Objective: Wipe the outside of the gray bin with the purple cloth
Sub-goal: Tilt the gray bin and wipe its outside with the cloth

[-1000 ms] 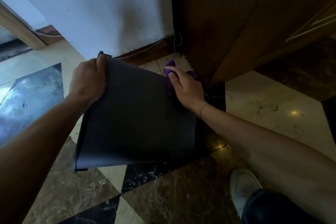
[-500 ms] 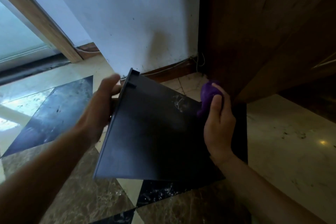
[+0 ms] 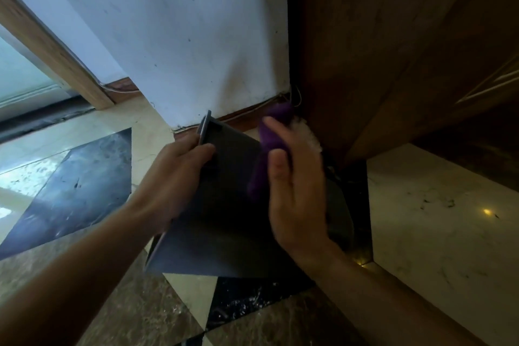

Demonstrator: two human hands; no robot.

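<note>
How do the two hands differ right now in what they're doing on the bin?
The left hand grips the gray bin at its rim edge, fingers wrapped over it, while the right hand holds the purple cloth bunched against the bin's far side. The left looks sharp; the right is motion-blurred. The left sits nearer the white wall; the right nearer the wooden cabinet. Both are closed on something and touch the bin.

gray bin (image 3: 224,205), purple cloth (image 3: 269,146), white wall (image 3: 182,22)

One tilted gray plastic bin (image 3: 224,205), one bunched purple cloth (image 3: 269,149), and two bare hands: left hand (image 3: 174,177), right hand (image 3: 297,199).
</note>
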